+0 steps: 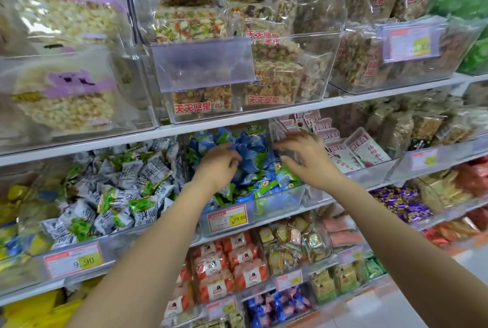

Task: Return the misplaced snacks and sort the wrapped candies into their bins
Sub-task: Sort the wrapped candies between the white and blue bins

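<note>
Small blue-and-green foil-wrapped candies (250, 161) lay heaped loose in clear plastic bin (277, 205), piled above its front wall. Grey-white-and-green wrapped candies (124, 195) filled neighbouring clear bin (111, 246) just left, packets jumbled.

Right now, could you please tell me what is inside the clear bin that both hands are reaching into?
The clear bin holds a heap of blue and green wrapped candies. The left hand and right hand cover part of it; the lower layers are hidden.
</note>
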{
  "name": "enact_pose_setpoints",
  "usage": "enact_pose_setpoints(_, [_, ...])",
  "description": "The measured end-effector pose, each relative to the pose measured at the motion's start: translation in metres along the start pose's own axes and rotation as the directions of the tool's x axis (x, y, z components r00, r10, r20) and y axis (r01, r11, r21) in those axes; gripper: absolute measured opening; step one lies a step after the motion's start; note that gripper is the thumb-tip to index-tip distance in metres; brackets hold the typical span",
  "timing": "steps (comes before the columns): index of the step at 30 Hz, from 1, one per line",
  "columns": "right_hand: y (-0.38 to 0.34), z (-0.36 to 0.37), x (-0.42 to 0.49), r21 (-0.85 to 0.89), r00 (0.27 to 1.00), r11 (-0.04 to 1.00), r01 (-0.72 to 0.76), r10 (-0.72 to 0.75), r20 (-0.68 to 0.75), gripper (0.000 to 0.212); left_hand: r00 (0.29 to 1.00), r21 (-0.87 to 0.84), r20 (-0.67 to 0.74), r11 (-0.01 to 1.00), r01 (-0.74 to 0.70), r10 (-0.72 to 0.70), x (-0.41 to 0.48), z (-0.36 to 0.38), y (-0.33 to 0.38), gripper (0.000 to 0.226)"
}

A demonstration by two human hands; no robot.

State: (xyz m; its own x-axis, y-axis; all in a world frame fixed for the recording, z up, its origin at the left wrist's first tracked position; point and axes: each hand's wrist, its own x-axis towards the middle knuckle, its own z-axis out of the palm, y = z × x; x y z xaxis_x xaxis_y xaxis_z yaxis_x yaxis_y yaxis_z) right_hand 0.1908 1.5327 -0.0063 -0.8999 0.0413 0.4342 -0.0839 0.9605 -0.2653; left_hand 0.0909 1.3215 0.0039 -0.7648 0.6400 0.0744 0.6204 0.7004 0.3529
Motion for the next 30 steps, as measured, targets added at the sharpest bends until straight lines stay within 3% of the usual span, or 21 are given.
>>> enact_pose_setpoints(2, [-0.014, 0.001, 0.012, 0.052, 0.999, 0.998, 0.045, -0.044, -0.019, 0.034, 0.985, -0.046, -0.169, 0.999, -0.029, 0.021, -0.017, -0.009, 0.001, 0.030])
enact_pose_setpoints(6, [-0.060, 0.021, 0.039, 0.239, 0.945, 0.969, 0.067, -0.138, 0.295, 0.042, 0.868, -0.020, -0.496, 0.999, -0.025, 0.012, -0.053, -0.026, -0.007, 0.032])
enact_pose_setpoints(9, [-0.095, 0.050, 0.053, 0.267, 0.827, 0.962, 0.061, -0.198, 0.526, 0.069, 0.822, 0.036, -0.569, 0.999, 0.015, 0.008, -0.075, -0.031, -0.023, 0.031])
enact_pose_setpoints(11, [-0.107, 0.071, 0.059, 0.133, 0.744, 0.990, 0.053, -0.128, 0.656, 0.089, 0.840, 0.099, -0.543, 0.993, 0.060, 0.003, -0.084, -0.027, -0.037, 0.030])
enact_pose_setpoints(13, [-0.111, 0.085, 0.061, 0.017, 0.771, 0.996, 0.085, -0.077, 0.633, 0.092, 0.887, 0.149, -0.461, 0.987, 0.053, 0.022, -0.089, -0.020, -0.049, 0.037])
enact_pose_setpoints(17, [-0.098, 0.088, 0.062, -0.047, 0.888, 0.998, 0.042, -0.015, 0.460, 0.062, 0.948, 0.182, -0.313, 0.983, -0.001, 0.059, -0.092, -0.017, -0.064, 0.069])
enact_pose_setpoints(20, [-0.075, 0.079, 0.066, 0.029, 0.933, 0.997, -0.078, 0.063, 0.355, 0.040, 0.948, 0.180, -0.303, 0.983, -0.040, 0.094, -0.092, -0.018, -0.071, 0.070])
enact_pose_setpoints(23, [-0.060, 0.068, 0.071, 0.034, 0.966, 0.990, -0.134, 0.123, 0.226, 0.035, 0.949, 0.163, -0.297, 0.985, -0.059, 0.106, -0.094, -0.016, -0.075, 0.068])
enact_pose_setpoints(25, [-0.055, 0.062, 0.073, 0.001, 0.962, 0.988, -0.153, 0.149, 0.230, 0.037, 0.946, 0.159, -0.304, 0.985, -0.064, 0.110, -0.094, -0.016, -0.077, 0.066])
enact_pose_setpoints(28, [-0.053, 0.057, 0.077, -0.039, 0.920, 0.985, -0.166, 0.169, 0.354, 0.044, 0.945, 0.154, -0.308, 0.986, -0.066, 0.112, -0.094, -0.016, -0.078, 0.062])
enact_pose_setpoints(30, [-0.060, 0.053, 0.078, -0.006, 0.934, 0.986, -0.168, 0.161, 0.318, 0.042, 0.943, 0.164, -0.313, 0.985, -0.063, 0.112, -0.095, -0.015, -0.078, 0.061])
